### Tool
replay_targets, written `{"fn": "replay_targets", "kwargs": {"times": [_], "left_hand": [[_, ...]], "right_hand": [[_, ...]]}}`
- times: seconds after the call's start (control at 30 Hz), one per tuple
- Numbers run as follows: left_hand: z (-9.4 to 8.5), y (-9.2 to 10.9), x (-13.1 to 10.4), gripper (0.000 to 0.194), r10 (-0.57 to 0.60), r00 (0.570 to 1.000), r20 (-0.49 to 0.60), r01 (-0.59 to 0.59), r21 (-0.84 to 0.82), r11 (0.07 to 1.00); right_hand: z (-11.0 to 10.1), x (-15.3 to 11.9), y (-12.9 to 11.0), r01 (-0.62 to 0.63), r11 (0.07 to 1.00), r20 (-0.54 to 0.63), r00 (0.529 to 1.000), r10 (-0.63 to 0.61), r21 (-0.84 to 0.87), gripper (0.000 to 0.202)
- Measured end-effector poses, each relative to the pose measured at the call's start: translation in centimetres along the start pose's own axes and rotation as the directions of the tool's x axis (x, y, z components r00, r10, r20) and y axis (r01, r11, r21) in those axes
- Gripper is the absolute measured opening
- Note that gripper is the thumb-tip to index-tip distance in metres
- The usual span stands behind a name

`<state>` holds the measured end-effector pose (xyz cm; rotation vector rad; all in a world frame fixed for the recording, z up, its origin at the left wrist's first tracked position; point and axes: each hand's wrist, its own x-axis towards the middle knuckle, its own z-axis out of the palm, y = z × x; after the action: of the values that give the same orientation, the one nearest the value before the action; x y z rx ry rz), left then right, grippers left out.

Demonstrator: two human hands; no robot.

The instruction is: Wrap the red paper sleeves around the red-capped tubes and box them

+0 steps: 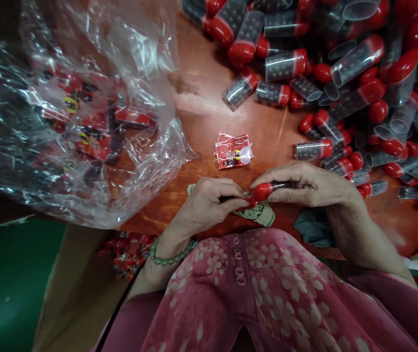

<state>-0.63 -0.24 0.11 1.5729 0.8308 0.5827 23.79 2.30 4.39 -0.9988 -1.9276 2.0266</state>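
My right hand [306,186] is closed around a red-capped tube [263,190], its rounded red end pointing left and its dark body between thumb and fingers. Close beside that red end, my left hand [212,203] pinches a thin red and dark piece [250,201], mostly hidden by the fingers; it resembles a printed wrapper. Just beyond both hands, a small pile of red printed wrappers [234,150] lies flat on the wooden table [209,105]. Under the hands is a crumpled pale green cloth [262,214].
Many red-capped clear tubes [285,65] are heaped at the back and right. A large clear plastic bag [146,181] with red printed wrappers covers the left. A dark cloth [313,227] lies below my right wrist. Below the table's left edge is a carton [70,278] with red items.
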Motion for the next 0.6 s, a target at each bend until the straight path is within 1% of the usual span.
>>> {"fn": "replay_targets", "kwargs": {"times": [0.1,0.17,0.23,0.3,0.43,0.5,0.6], "left_hand": [[0.2,0.1,0.1,0.013,-0.033,0.995,-0.098,0.027,-0.053,0.998],[0.3,0.2,0.2,0.015,-0.035,0.992,-0.121,0.026,-0.075,0.997],[0.3,0.4,0.2,0.017,-0.029,0.991,-0.131,0.020,-0.071,0.997],[0.3,0.5,0.3,0.017,-0.020,0.990,-0.139,0.013,-0.048,0.999],[0.4,0.5,0.3,0.015,-0.003,0.990,-0.140,-0.001,-0.030,1.000],[0.5,0.4,0.3,0.015,-0.016,0.990,-0.143,0.011,-0.035,0.999],[0.7,0.3,0.2,0.016,-0.065,0.987,-0.144,0.060,-0.035,0.998]], "right_hand": [[-0.2,-0.6,-0.1,0.019,0.999,-0.100,0.995,-0.017,0.027,0.029],[-0.3,-0.9,-0.1,0.031,0.999,-0.165,0.986,-0.028,0.018,0.029],[-0.2,-1.1,-0.1,0.048,0.999,-0.198,0.979,-0.048,-0.007,0.028],[0.0,-1.1,-0.1,0.085,0.996,-0.194,0.977,-0.090,-0.037,0.027],[0.3,-0.8,-0.3,0.159,0.980,-0.148,0.973,-0.176,-0.121,0.028],[0.4,-0.9,-0.4,0.163,0.973,-0.138,0.973,-0.186,-0.165,0.029],[0.4,-1.2,-0.8,0.152,0.965,-0.158,0.970,-0.187,-0.212,0.029]]}}
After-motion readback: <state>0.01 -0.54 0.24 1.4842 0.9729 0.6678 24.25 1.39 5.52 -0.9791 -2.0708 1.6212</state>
